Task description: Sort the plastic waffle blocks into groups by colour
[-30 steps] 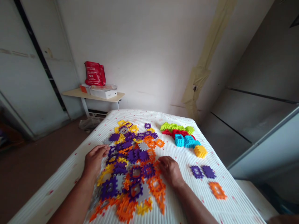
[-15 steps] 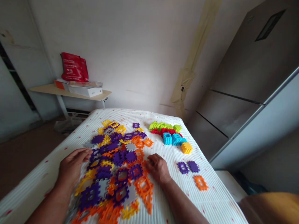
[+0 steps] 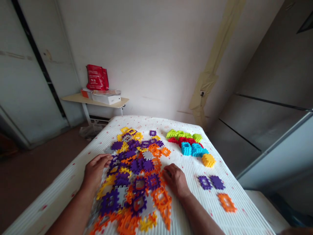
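A wide pile of flat interlocking plastic tiles in purple, orange, yellow and grey point(image 3: 140, 164) spreads over the bed between my hands. At the pile's left edge is my left hand point(image 3: 96, 169), its fingers loosely bent and pointing inward beside purple tiles, holding nothing I can see. My right hand point(image 3: 176, 180) rests along the right edge, fingers curled loosely next to orange tiles; its fingertips are partly hidden. An orange lattice tile point(image 3: 161, 195) lies just in front of that hand. Several tiles have square or arched window openings.
Sorted stacks of green point(image 3: 183, 134), red point(image 3: 184, 141), blue point(image 3: 194, 149) and yellow tiles point(image 3: 208, 160) stand far right. Two purple tiles point(image 3: 210, 182) and an orange frame tile point(image 3: 227, 202) lie nearer. A side table point(image 3: 70, 97) holds boxes and a red bag point(image 3: 97, 77).
The camera has turned left, so everything sits further right in view. Both hands stay at the pile's sides with little visible movement, and the tiles look the same.
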Demonstrator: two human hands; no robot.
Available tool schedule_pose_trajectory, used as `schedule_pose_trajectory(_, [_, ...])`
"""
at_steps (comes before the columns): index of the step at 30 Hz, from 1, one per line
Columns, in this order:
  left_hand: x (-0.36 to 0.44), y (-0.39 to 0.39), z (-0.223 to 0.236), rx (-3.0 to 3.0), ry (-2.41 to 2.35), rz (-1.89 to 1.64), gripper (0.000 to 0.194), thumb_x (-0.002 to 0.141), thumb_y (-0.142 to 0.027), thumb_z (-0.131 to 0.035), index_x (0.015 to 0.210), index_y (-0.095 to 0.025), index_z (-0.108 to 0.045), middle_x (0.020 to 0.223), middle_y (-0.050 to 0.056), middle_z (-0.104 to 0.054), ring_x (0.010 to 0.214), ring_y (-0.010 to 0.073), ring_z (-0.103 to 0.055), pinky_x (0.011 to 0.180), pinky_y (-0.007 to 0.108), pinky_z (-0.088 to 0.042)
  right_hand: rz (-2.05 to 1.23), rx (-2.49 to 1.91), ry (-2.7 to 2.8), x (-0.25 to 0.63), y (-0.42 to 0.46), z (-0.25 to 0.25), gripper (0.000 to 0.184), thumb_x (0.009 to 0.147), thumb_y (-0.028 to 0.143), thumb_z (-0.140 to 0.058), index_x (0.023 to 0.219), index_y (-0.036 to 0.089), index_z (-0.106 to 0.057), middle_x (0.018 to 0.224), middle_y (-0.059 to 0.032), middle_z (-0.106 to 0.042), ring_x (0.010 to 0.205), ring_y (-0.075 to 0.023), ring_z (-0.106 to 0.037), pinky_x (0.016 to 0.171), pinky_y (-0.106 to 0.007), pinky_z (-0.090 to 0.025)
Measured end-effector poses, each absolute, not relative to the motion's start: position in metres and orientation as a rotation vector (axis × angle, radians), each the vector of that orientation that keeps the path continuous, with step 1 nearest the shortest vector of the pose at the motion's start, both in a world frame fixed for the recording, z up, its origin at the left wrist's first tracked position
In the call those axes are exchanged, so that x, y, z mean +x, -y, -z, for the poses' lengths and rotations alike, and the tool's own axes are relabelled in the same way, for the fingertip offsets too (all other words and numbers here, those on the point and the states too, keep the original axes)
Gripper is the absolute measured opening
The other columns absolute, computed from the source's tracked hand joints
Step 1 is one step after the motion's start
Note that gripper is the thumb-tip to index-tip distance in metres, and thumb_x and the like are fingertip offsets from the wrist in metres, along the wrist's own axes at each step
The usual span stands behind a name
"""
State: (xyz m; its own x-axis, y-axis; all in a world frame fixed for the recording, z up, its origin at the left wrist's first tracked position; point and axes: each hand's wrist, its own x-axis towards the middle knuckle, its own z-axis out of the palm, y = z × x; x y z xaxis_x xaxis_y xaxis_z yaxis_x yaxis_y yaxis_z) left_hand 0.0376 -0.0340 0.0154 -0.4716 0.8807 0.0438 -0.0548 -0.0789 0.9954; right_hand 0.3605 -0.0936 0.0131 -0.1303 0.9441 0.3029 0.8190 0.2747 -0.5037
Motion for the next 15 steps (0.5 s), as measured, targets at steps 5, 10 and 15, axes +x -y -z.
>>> schedule_pose_trajectory(5, [0.039, 0.035, -0.019, 0.937, -1.486, -1.638, 0.033, 0.053, -0.044, -0.072, 0.072, -0.017, -0.067, 0.064, 0.002, -0.07, 0.059, 0.0152, -0.059, 0.055, 0.025, -0.044, -0.294, -1.539, 1.933, 0.363, 0.091, -0.01, 0.018, 0.086, 0.022, -0.049, 0.088, 0.019, -0.067, 0.082, -0.0032, -0.063, 0.072, -0.0135, -0.059, 0.066, -0.023, -0.043])
schedule_pose_trajectory(10, [0.041, 0.037, -0.022, 0.943, -1.502, -1.638, 0.035, 0.053, -0.046, -0.072, 0.072, -0.017, -0.068, 0.065, 0.003, -0.07, 0.059, 0.0163, -0.06, 0.055, 0.027, -0.045, -0.244, -1.42, 1.887, 0.346, 0.067, -0.023, 0.018, 0.084, 0.023, -0.053, 0.093, 0.02, -0.068, 0.089, -0.0058, -0.066, 0.08, -0.0165, -0.06, 0.073, -0.027, -0.047])
schedule_pose_trajectory(15, [0.039, 0.037, -0.02, 0.932, -1.494, -1.656, 0.036, 0.052, -0.047, -0.073, 0.071, -0.016, -0.067, 0.064, 0.004, -0.07, 0.059, 0.0166, -0.06, 0.055, 0.028, -0.045, -0.145, -1.42, 2.026, 0.293, 0.029, -0.053, 0.018, 0.084, 0.023, -0.056, 0.097, 0.02, -0.068, 0.098, -0.0065, -0.068, 0.094, -0.0188, -0.06, 0.085, -0.029, -0.044])
